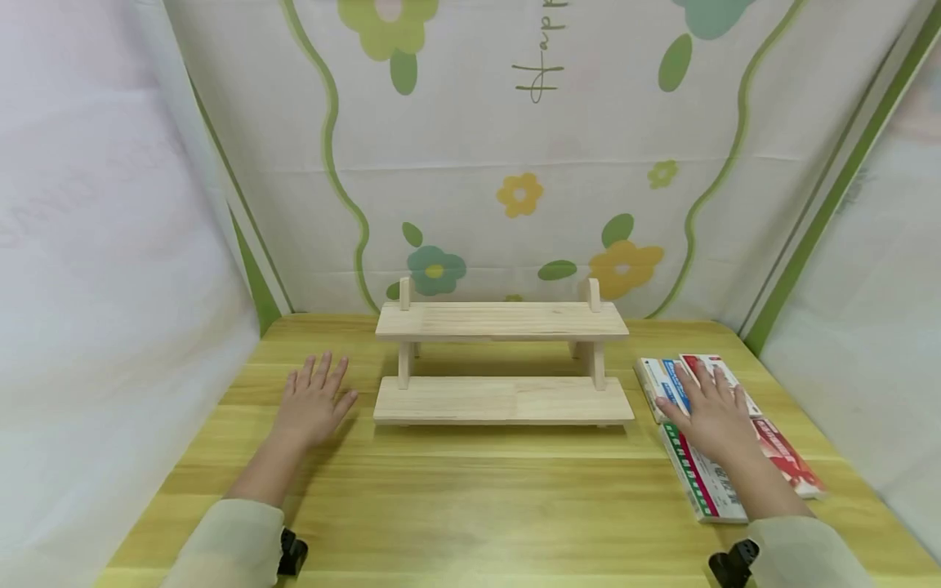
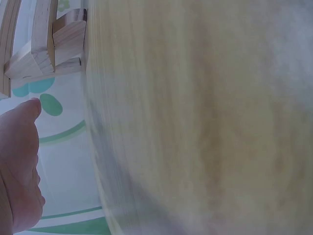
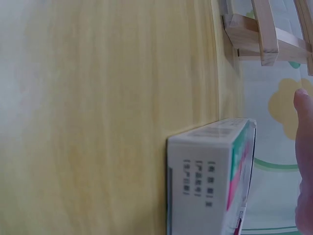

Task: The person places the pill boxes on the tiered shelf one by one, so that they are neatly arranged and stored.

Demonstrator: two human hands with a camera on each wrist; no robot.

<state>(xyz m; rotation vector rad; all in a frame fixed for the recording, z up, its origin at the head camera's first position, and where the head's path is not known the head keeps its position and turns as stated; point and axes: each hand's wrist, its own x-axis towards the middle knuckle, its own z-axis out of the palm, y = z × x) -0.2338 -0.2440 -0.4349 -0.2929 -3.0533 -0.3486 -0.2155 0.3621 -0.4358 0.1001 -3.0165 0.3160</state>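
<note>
In the head view, a two-tier wooden shelf [image 1: 503, 402] stands in the middle of the table. My left hand [image 1: 311, 406] is to its left, palm down with fingers spread, holding nothing. My right hand [image 1: 713, 420] is spread over several medicine boxes right of the shelf and partly hides them. These are a white and blue box [image 1: 654, 384], a white and red box [image 1: 742, 394], a red box [image 1: 790, 461] and a white box with green and magenta stripes [image 1: 698, 482]. The right wrist view shows the striped box [image 3: 200, 186] close up, below the hand [image 3: 304, 156].
The wooden table [image 1: 470, 506] is bounded at the back by a flower-print cloth [image 1: 456, 131]. White cloth walls [image 1: 110, 286] rise on the left and right sides. A black wrist device [image 1: 292, 553] sits at each sleeve.
</note>
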